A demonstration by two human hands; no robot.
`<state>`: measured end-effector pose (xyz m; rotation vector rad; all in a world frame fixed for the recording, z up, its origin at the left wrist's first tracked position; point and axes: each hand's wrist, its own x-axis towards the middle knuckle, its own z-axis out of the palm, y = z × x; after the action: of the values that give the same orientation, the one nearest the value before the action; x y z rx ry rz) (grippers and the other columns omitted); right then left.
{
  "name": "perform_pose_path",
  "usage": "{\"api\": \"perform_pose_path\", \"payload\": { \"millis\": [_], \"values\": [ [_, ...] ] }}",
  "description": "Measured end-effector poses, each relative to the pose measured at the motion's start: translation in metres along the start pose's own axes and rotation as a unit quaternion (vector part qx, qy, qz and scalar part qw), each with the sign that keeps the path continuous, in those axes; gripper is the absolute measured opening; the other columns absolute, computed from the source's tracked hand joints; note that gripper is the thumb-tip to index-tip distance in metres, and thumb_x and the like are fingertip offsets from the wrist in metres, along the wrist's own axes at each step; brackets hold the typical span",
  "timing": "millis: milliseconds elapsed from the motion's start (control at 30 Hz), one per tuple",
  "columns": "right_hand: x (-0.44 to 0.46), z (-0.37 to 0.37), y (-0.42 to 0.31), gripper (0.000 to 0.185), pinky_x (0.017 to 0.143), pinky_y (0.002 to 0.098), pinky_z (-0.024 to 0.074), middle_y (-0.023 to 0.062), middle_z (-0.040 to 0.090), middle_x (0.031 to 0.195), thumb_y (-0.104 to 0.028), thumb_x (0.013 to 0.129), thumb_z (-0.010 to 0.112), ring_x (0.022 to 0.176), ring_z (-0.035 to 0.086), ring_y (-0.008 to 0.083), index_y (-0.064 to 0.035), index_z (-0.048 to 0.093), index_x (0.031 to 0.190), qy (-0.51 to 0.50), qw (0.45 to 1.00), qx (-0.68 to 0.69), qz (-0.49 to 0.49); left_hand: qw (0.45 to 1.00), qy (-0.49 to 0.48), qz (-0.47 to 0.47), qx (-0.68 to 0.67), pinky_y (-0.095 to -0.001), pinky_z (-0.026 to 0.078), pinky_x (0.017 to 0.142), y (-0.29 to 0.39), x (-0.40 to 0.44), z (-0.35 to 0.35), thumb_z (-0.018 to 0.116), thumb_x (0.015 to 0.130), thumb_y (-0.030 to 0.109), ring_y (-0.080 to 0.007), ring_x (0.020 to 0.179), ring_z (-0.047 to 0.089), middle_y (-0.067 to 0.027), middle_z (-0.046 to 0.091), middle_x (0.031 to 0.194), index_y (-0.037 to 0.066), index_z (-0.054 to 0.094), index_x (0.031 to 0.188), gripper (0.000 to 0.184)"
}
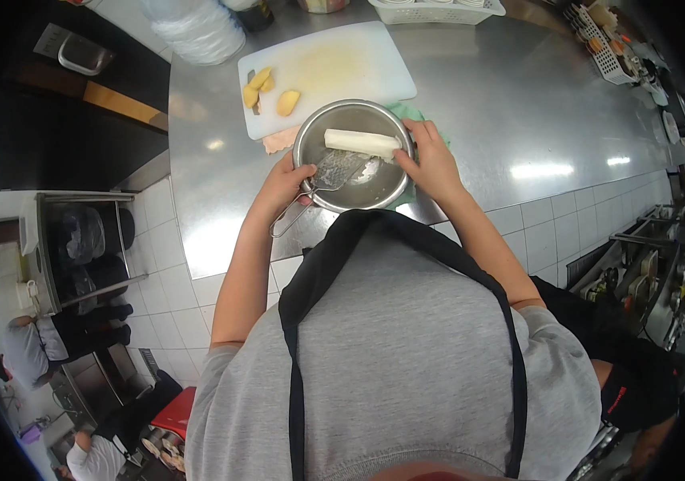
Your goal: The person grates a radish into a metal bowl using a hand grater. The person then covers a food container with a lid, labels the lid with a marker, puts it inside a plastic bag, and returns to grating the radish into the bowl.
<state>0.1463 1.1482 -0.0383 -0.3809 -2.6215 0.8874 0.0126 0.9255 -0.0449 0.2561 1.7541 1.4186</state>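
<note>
A round metal bowl [358, 103] stands at the counter's front edge. A long white block, looking like cheese [358, 143], lies inside it, above a flat metal grater [339, 169] with a wire handle that sticks out over the near left rim. Small white shreds [370, 170] lie on the bowl's bottom. My left hand [282, 186] is closed on the bowl's left rim, thumb inside, close to the grater's handle. On the right rim, my right hand [432, 163] is closed with its thumb over the edge at the block's right end; whether the thumb touches the block is unclear.
Behind the bowl is a white cutting board [358, 68] with several yellow pieces [288, 102]. A green cloth [406, 111] lies partly under the bowl. Plastic-wrapped containers [194, 30] and a white basket [437, 12] stand farther back. Other people [26, 349] are at lower left.
</note>
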Motion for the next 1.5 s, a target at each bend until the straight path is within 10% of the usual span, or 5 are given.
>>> {"api": "perform_pose_path", "payload": {
  "millis": [400, 667, 933, 1333, 1500],
  "values": [
    [0.051, 0.052, -0.045, 0.046, 0.076, 0.0386, 0.0455, 0.0106, 0.050, 0.097, -0.016, 0.071, 0.066, 0.095, 0.052, 0.0270, -0.0108, 0.047, 0.113, -0.192, 0.968, -0.071, -0.148, 0.943, 0.082, 0.183, -0.268, -0.0315, 0.043, 0.078, -0.039, -0.058, -0.018, 0.033, 0.090, 0.051, -0.0178, 0.091, 0.051, -0.0082, 0.041, 0.118, 0.009, 0.033, 0.131, 0.059],
    [0.070, 0.026, -0.031, 0.044, 0.069, 0.0295, 0.0453, 0.0071, 0.046, 0.092, -0.015, 0.068, 0.070, 0.082, 0.052, 0.0203, -0.0094, 0.052, 0.108, -0.075, 0.981, 0.153, -0.094, 0.919, 0.127, 0.370, 0.044, -0.0215, 0.042, 0.062, -0.038, -0.066, 0.018, 0.065, 0.072, -0.001, -0.0105, 0.079, 0.048, -0.0091, 0.046, 0.106, 0.003, 0.044, 0.120, 0.053],
    [0.069, 0.027, -0.040, 0.024, 0.071, 0.0249, 0.0417, 0.0038, 0.051, 0.084, -0.015, 0.071, 0.070, 0.080, 0.051, 0.0136, -0.0051, 0.054, 0.085, 0.071, 0.944, 0.318, -0.050, 0.769, 0.026, 0.573, 0.283, -0.0315, 0.041, 0.065, 0.048, -0.023, 0.031, 0.074, 0.064, 0.016, -0.0194, 0.065, 0.051, -0.0033, 0.057, 0.073, 0.007, 0.054, 0.064, 0.021],
    [0.076, 0.058, -0.074, 0.021, 0.059, 0.0214, 0.0386, 0.0006, 0.051, 0.063, -0.014, 0.083, 0.060, 0.062, 0.048, 0.0080, -0.0037, 0.054, 0.066, -0.034, 0.921, 0.350, -0.168, 0.914, 0.022, 0.406, -0.014, -0.0249, 0.032, 0.048, 0.006, -0.018, 0.030, 0.059, 0.079, 0.008, -0.0132, 0.050, 0.042, -0.0046, 0.047, 0.056, 0.004, 0.037, 0.053, 0.034],
    [0.087, 0.034, -0.093, 0.034, 0.052, 0.0225, 0.0369, 0.0007, 0.048, 0.056, -0.024, 0.088, 0.052, 0.052, 0.046, 0.0088, -0.0043, 0.050, 0.061, -0.090, 0.823, 0.557, 0.062, 0.937, 0.046, 0.348, -0.002, -0.0250, 0.032, 0.047, 0.011, -0.024, 0.029, 0.059, 0.079, 0.007, -0.0128, 0.050, 0.042, -0.0043, 0.046, 0.055, 0.004, 0.037, 0.053, 0.034]
  ]
}}
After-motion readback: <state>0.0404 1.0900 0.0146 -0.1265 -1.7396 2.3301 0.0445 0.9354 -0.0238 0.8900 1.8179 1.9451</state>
